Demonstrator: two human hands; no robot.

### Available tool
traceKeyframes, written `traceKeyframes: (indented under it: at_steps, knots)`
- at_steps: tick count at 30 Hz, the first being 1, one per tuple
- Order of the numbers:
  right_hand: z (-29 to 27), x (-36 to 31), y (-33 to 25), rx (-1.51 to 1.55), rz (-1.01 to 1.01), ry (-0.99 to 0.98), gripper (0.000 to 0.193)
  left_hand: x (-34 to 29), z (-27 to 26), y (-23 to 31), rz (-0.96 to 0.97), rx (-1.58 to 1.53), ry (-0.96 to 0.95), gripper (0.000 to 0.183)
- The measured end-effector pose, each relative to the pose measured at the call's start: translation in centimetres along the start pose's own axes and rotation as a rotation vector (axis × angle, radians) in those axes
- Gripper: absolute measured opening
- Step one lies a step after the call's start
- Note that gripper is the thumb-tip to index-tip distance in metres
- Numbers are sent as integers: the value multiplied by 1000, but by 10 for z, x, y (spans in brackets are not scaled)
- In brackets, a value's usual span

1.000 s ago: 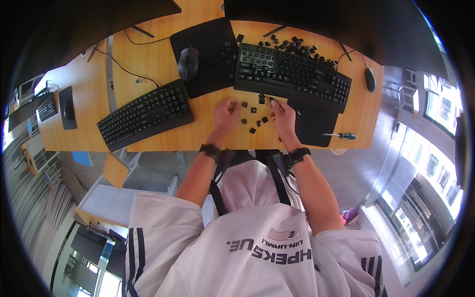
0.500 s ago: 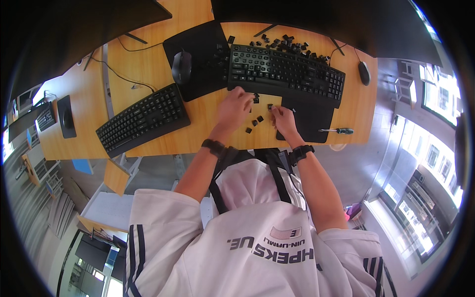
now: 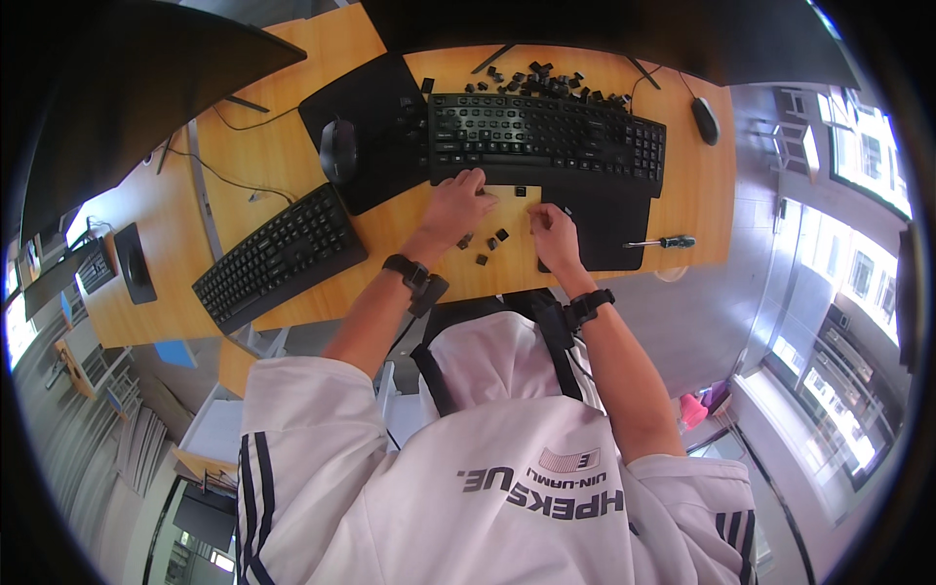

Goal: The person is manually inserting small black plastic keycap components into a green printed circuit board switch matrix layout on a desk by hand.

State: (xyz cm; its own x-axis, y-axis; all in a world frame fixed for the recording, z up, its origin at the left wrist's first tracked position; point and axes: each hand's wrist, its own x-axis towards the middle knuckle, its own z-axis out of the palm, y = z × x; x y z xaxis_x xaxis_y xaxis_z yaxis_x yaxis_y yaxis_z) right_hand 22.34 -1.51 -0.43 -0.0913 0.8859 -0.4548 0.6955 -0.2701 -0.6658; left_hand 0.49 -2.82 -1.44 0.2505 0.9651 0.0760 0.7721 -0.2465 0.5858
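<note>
Both forearms, the left one (image 3: 370, 317) and the right one (image 3: 622, 375), are extended over the desk's near edge from the lower middle of the frame, with black bands (image 3: 588, 306) worn at the wrists. The left hand (image 3: 456, 210) is held palm down at the centre, its fingers bent and brought almost together just below the keyboard; whether anything is gripped cannot be told. The right hand (image 3: 554, 236) is placed a little lower and to the right, with thumb and fingers drawn into a near-closed pinch; whether a key is caught there cannot be made out.

The long black keyboard (image 3: 551, 136) is laid across the upper middle of the frame, with lighter squares seen in its left part. Small black keys are heaped (image 3: 546, 82) along its far edge, and a few others are scattered (image 3: 482, 259) on the wood between and below the hands.

The desk (image 3: 390, 244) is bounded by its near edge just below the hands. Room is left on the wood left of the left hand, up to a second keyboard (image 3: 281, 258). Right of the right hand, a dark mat (image 3: 614, 229) is crossed by a screwdriver (image 3: 676, 241).
</note>
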Motion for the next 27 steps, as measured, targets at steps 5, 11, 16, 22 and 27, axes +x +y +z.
traceKeyframes:
  at_steps: [5, 11, 16, 22, 27]
  knots:
    - [-6, -8, 3, 91, 30, -4, 18, 0, -1, -8, -21, -179, 4, 11]
    - [-4, -18, 15, 115, 81, -11, 18, -15, -10, -7, -382, -502, 358, 5]
    - [10, -25, -7, 65, -4, -110, 20, -72, 1, 6, -532, -300, 238, 15]
    - [36, -8, -41, -184, -422, 4, 29, -95, 13, 46, -465, -175, 215, 36]
    - [44, 9, -40, -231, -487, 63, 17, -96, 17, 54, -586, -246, 206, 36]
